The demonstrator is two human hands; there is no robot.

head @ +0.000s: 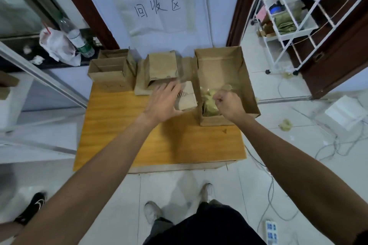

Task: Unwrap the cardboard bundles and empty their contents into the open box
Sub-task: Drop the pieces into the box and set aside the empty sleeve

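Note:
A small cardboard bundle (187,97) with clear film around it lies on the wooden table (123,125), just left of the open box (239,69). My left hand (163,103) reaches onto the bundle's left side with fingers spread. My right hand (229,103) is over the near end of the open box, its fingers curled and pinching clear film (227,86). Yellowish crumpled filling (209,103) lies inside the box below that hand. A larger folded cardboard bundle (162,67) stands behind the small one.
Two empty cardboard cartons (111,73) stand at the table's back left. A bottle (76,38) and a plastic bag (55,45) sit on the ledge at left. A white wire shelf (294,20) stands at right. Cables (338,145) and scraps lie on the floor. Another person's shoe (31,207) is at lower left.

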